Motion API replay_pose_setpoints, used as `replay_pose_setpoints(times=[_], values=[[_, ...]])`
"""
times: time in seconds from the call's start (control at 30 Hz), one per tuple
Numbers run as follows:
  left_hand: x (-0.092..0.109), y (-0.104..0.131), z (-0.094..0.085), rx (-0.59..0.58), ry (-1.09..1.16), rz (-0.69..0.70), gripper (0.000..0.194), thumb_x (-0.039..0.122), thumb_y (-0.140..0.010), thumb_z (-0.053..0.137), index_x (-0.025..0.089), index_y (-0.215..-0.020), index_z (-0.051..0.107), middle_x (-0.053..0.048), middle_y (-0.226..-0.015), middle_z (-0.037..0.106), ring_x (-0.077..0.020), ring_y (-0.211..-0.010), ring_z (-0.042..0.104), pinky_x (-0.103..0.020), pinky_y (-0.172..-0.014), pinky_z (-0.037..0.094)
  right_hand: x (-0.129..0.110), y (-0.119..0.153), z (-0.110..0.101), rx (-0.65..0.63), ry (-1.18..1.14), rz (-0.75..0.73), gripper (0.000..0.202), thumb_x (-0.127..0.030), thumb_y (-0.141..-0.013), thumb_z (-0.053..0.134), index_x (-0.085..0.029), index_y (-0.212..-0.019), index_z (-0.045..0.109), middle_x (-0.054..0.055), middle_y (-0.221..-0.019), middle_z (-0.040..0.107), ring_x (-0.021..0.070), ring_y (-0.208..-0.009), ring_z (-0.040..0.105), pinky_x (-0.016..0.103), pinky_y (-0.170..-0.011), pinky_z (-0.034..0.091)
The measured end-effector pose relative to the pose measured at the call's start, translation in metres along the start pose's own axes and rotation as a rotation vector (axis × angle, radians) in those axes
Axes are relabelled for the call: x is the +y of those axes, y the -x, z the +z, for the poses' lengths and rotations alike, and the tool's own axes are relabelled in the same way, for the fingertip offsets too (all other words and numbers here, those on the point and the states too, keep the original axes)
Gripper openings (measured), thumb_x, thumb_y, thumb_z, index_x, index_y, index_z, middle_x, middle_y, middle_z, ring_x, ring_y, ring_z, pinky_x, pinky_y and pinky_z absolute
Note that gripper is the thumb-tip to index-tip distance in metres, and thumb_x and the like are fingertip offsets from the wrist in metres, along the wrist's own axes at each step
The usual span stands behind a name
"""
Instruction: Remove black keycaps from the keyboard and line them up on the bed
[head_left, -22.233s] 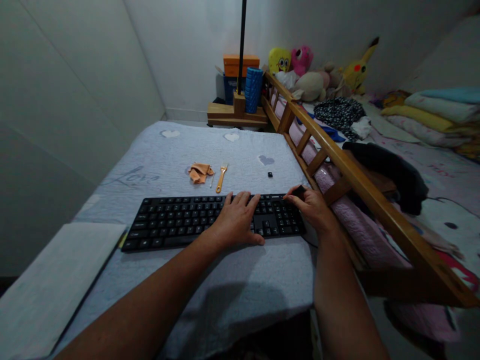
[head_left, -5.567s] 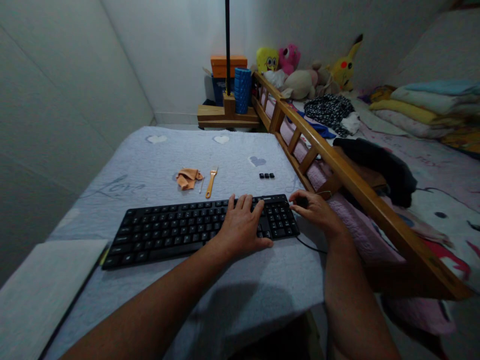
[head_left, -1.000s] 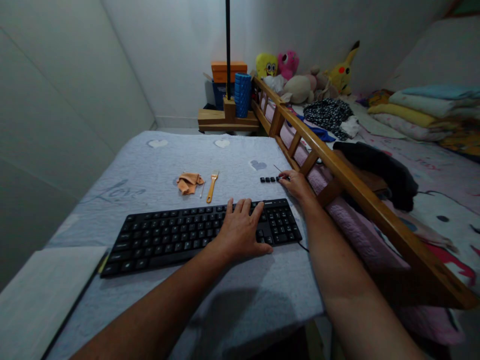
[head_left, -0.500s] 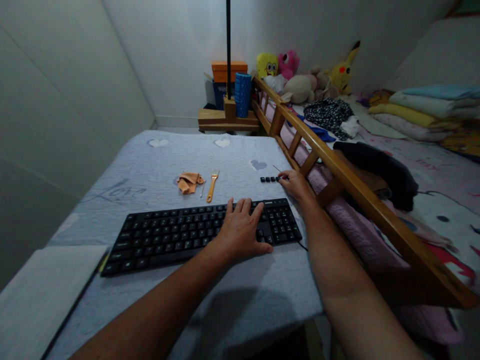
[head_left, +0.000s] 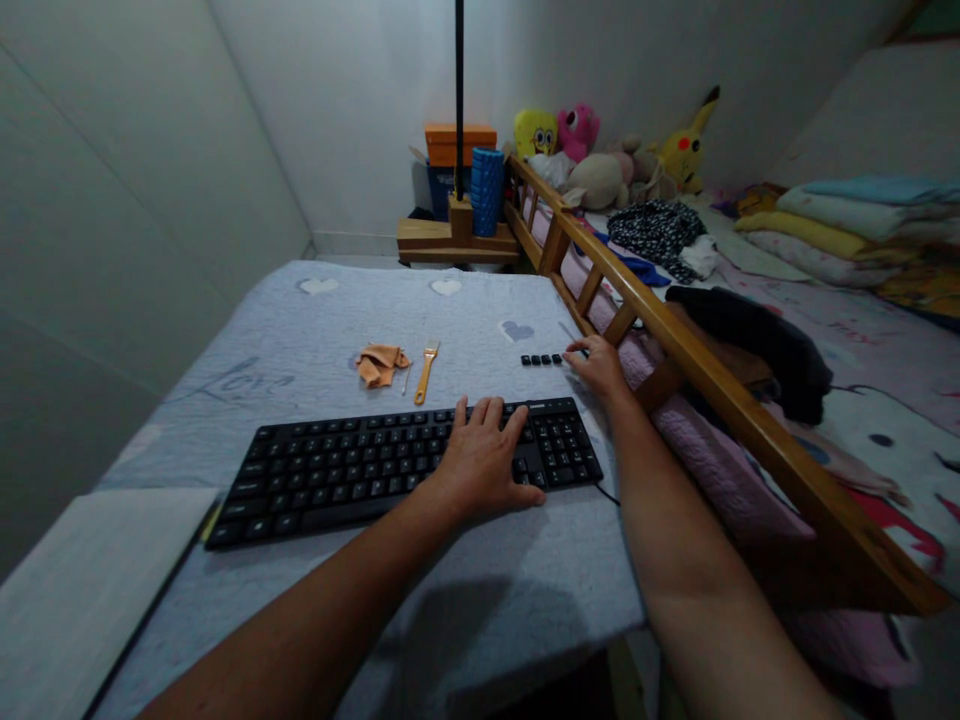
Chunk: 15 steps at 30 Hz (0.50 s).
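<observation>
A black keyboard (head_left: 330, 475) lies slantwise across the cloth-covered table. My left hand (head_left: 484, 455) rests on its right half with fingers spread, covering some of the keys. Beyond the keyboard's top right corner, several loose black keycaps (head_left: 541, 360) form a short row. My right hand (head_left: 596, 365) is at the right end of that row, fingers pinched around a thin greyish stick-like tool (head_left: 566, 330) that points up and left. Whether a keycap is also under these fingertips cannot be made out.
An orange cloth (head_left: 380, 365), a cotton swab (head_left: 406, 378) and a yellow-handled brush (head_left: 426, 375) lie behind the keyboard. A wooden bed rail (head_left: 645, 300) runs close along the table's right side. A whitish flat item (head_left: 90, 580) occupies the near left corner.
My right hand has shifted slightly right, and the end keycap of the row shows more plainly. The thin tool moved with it. My left hand stays in place on the keyboard.
</observation>
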<state>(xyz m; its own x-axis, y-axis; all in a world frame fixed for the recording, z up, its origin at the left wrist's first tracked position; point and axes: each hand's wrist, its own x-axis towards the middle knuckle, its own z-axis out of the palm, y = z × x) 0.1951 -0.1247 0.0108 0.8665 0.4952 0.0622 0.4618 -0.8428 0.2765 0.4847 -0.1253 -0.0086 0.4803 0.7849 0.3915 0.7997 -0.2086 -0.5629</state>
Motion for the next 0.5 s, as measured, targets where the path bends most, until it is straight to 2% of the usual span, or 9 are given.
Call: replay_pose_setpoints(times=[0.07,0.13,0.2,0.3,0.4,0.5], values=[[0.000,0.000,-0.001,-0.001,0.003,0.005,0.108,0.076,-0.060,0.065,0.020,-0.148,0.036,-0.019,-0.147,0.042,-0.0389,-0.140,0.032,-0.060,-0.118,0.009,-0.007,-0.003,-0.013,0.142,-0.074,0.028,0.020,-0.034,-0.077,0.062,-0.020,-0.063,0.060,0.004,-0.074,0.064,0.0205,-0.079,0.061,0.032,-0.079,0.049],[0.000,0.000,-0.002,-0.004,0.006,0.010,0.108,0.076,-0.060,0.065,0.019,-0.148,0.036,-0.020,-0.147,0.042,-0.0390,-0.139,0.033,-0.060,-0.118,0.009,-0.018,-0.004,-0.029,0.217,-0.224,0.091,0.029,-0.041,-0.085,0.052,-0.022,-0.064,0.057,0.002,-0.063,0.057,0.0181,-0.066,0.057,0.030,-0.066,0.048],[0.000,0.000,-0.002,-0.007,0.006,0.009,0.108,0.076,-0.060,0.065,0.019,-0.147,0.036,-0.020,-0.147,0.043,-0.0388,-0.139,0.033,-0.061,-0.118,0.010,-0.032,-0.002,-0.046,0.215,-0.378,0.120,0.035,-0.045,-0.090,0.041,-0.022,-0.070,0.057,0.002,-0.063,0.056,0.0162,-0.059,0.054,0.028,-0.059,0.046],[0.000,0.000,-0.002,-0.006,0.005,0.005,0.108,0.076,-0.060,0.065,0.020,-0.147,0.036,-0.019,-0.146,0.043,-0.0385,-0.139,0.034,-0.060,-0.118,0.010,-0.059,0.007,-0.069,0.204,-0.415,0.030,0.045,-0.050,-0.094,0.033,-0.021,-0.069,0.057,0.005,-0.077,0.062,0.0163,-0.070,0.059,0.027,-0.063,0.047],[0.000,0.000,-0.002,-0.005,0.005,0.008,0.108,0.076,-0.060,0.065,0.019,-0.147,0.037,-0.020,-0.146,0.043,-0.0388,-0.139,0.034,-0.060,-0.118,0.010,-0.083,0.026,-0.085,0.140,-0.425,0.035,0.045,-0.047,-0.096,0.032,-0.021,-0.073,0.061,0.003,-0.069,0.058,0.0136,-0.061,0.054,0.025,-0.057,0.043],[0.001,-0.001,-0.004,-0.018,-0.001,0.006,0.109,0.076,-0.060,0.064,0.018,-0.148,0.037,-0.020,-0.147,0.042,-0.0387,-0.139,0.034,-0.060,-0.118,0.011,-0.096,0.049,-0.090,-0.083,-0.454,0.047,0.041,-0.048,-0.095,0.037,-0.020,-0.076,0.060,-0.001,-0.061,0.051,0.0112,-0.053,0.047,0.023,-0.049,0.037]])
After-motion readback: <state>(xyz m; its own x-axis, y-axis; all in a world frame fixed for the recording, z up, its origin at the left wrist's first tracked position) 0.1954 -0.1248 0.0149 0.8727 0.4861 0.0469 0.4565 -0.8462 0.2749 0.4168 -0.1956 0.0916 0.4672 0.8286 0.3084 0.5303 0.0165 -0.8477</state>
